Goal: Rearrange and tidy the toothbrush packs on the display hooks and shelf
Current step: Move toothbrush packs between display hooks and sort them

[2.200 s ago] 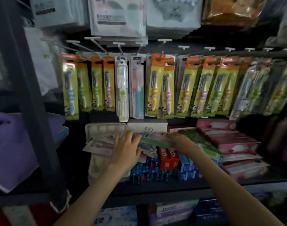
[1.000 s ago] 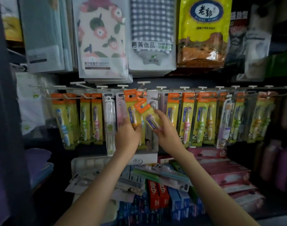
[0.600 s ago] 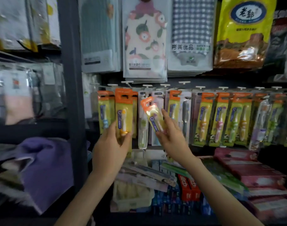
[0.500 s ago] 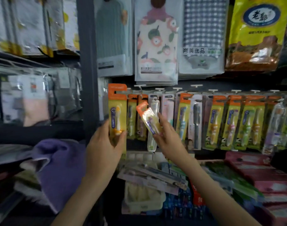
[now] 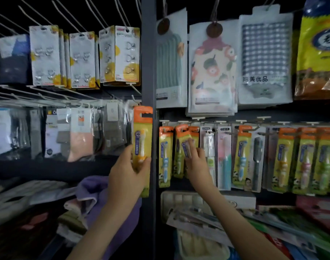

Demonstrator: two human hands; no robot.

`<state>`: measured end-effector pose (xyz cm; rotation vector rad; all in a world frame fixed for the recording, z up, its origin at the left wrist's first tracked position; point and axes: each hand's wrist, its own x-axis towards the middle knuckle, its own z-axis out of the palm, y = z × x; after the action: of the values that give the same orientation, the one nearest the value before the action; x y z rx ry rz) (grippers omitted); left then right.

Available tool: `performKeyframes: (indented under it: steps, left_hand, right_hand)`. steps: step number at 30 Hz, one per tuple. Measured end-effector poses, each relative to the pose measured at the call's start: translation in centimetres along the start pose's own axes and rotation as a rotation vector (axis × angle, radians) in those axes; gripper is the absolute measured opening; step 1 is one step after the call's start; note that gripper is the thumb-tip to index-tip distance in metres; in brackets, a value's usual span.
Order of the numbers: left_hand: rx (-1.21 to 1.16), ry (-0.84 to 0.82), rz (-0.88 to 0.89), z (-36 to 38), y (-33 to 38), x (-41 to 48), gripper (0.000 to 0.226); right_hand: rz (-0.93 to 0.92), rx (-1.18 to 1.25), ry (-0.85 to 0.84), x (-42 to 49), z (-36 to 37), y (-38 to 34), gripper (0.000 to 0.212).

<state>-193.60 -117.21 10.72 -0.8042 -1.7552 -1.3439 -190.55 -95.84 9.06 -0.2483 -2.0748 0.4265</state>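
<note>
The left hand (image 5: 128, 169) grips a toothbrush pack (image 5: 142, 145) by its lower half, upright before the dark post (image 5: 148, 72). The right hand (image 5: 196, 162) has its fingertips against a hanging pack (image 5: 179, 160) just above it. They are blurred, so I cannot tell whether they pinch it.

Little room to reach
Dark upright post (image 5: 148, 53) stands centre; toothbrush packs (image 5: 284, 158) right of it hang edge to edge.

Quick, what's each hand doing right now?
Left hand: holding an orange-topped toothbrush pack.
Right hand: fingers on a hanging pack; whether it grips cannot be told.
</note>
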Motion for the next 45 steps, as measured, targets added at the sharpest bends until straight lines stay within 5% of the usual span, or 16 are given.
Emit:
performKeyframes:
  steps: [12,16,19,23,27,31,36,45]
  left_hand:
    - [0.229,-0.053,0.080,-0.1,-0.4,-0.5,0.050]
    - [0.176,-0.057,0.094,0.4,0.3,-1.9,0.055]
    - [0.181,-0.020,0.218,2.1,1.5,-3.4,0.054]
    - [0.246,-0.058,0.375,4.9,2.0,-4.8,0.048]
    - [0.245,-0.136,0.417,6.2,1.3,-5.1,0.064]
    - [0.305,-0.135,0.528,6.1,0.9,-4.9,0.057]
    - [0.481,0.118,0.597,4.7,0.8,-1.8,0.048]
    - [0.497,0.073,0.575,6.0,-0.7,0.8,0.055]
  right_hand:
    - [0.360,-0.104,-0.237,4.3,0.5,-1.3,0.062]
    - [0.154,0.373,0.027,0.4,-2.3,-5.7,0.036]
    - [0.077,0.730,0.018,-4.2,-3.8,-8.5,0.046]
    - [0.059,0.524,0.033,-5.6,-3.4,-9.0,0.073]
    - [0.159,0.414,-0.014,-4.3,-3.6,-6.8,0.044]
    - [0.229,0.447,-0.089,-3.5,-4.4,-4.6,0.025]
    - [0.081,0.131,-0.146,-2.1,-4.4,-2.6,0.060]
    - [0.021,-0.097,0.010,2.0,-1.9,-3.1,0.065]
